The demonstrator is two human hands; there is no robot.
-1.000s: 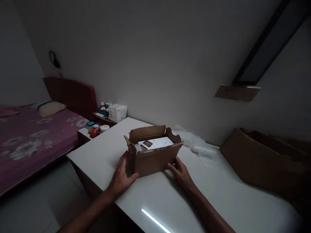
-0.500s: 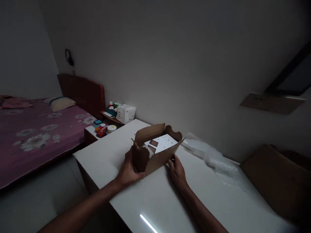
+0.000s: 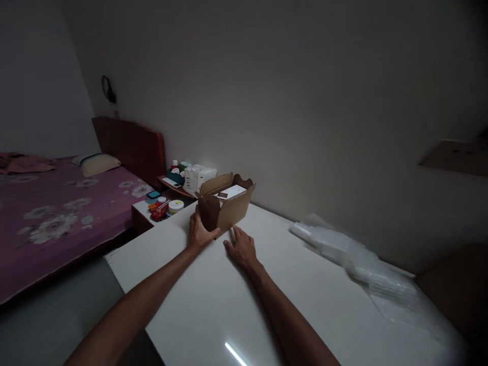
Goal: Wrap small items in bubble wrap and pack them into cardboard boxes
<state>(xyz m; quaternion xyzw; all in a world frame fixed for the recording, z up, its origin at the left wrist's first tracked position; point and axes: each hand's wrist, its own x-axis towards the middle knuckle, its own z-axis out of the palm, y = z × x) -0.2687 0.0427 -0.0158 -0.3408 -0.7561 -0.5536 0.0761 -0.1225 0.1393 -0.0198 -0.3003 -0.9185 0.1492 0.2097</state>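
Observation:
An open cardboard box (image 3: 233, 210) stands at the far side of the white table, its flaps raised. Inside it lies a white item (image 3: 234, 191) with a brown patch; the flaps hide most of it. My left hand (image 3: 200, 231) grips the box's left end, thumb along the lower front and fingers round the side. Just in front of the box, my right hand (image 3: 243, 247) rests low over the tabletop with fingers extended. Its fingertips are at the box's bottom edge, and I cannot tell whether they touch it.
Crumpled clear plastic wrap (image 3: 354, 259) lies on the table (image 3: 206, 310) to the right. A dark brown shape (image 3: 453, 284) sits beyond it. Left of the table are a bedside stand with jars (image 3: 176, 206) and packets, and a bed (image 3: 68, 213). A wall runs behind.
The box has moved away from me and to the left, toward the table's far corner, with both hands following. The view has turned slightly left.

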